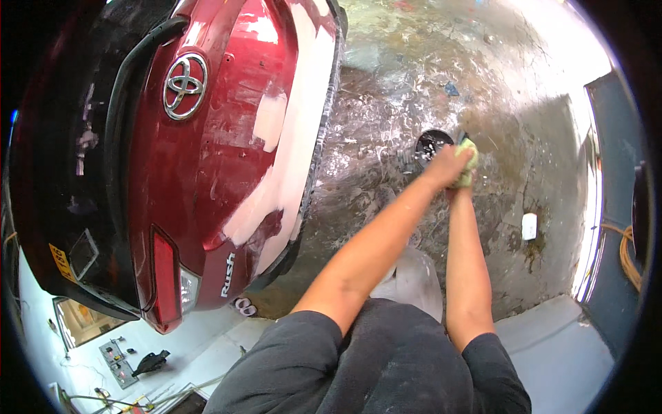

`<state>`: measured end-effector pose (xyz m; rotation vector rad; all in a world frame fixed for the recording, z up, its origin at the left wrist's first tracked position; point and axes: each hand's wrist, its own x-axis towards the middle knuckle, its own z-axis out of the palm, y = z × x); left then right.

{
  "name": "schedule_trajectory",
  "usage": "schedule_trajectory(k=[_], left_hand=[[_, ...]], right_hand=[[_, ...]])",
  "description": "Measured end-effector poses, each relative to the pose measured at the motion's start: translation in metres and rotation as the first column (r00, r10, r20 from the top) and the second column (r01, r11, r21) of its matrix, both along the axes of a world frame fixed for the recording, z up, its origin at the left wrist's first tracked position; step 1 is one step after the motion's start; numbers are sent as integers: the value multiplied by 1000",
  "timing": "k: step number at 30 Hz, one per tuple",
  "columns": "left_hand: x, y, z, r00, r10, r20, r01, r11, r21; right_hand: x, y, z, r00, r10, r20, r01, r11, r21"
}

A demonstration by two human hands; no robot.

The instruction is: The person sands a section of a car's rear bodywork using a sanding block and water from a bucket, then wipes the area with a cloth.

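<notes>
Both my arms reach forward, and the hands meet just right of a dark round bucket (422,141) on the floor. My left hand (447,168) is closed on a crumpled yellow-green cloth (470,160). Against the other side of the same cloth, my right hand (462,185) is closed too, partly hidden behind the left. A small dark edge (463,137) sticks out above the cloth; what it belongs to is unclear. The bucket's inside shows bright white spots, and my left hand overlaps part of its rim.
A red car (227,138) with pale pink filler patches (270,121) stands on the left. A white container (529,226) sits on the wet, stained floor (386,90). At far right are a grey door (610,124) and an orange coiled hose (626,259). Sandals (245,306) lie below the car.
</notes>
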<state>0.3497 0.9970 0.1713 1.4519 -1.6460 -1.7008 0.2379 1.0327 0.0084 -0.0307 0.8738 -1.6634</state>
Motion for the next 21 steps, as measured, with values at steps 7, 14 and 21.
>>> schedule_trajectory(k=[7, 14, 21], left_hand=[[132, 18, 61, 931, -121, 345, 182, 972, -149], [263, 18, 169, 560, -315, 766, 637, 755, -155], [397, 99, 288, 15, -74, 997, 799, 601, 32]], right_hand=[[148, 29, 88, 993, 57, 105, -54, 998, -37], [272, 74, 85, 907, 224, -357, -140, 959, 248], [451, 157, 98, 947, 289, -142, -263, 948, 177]])
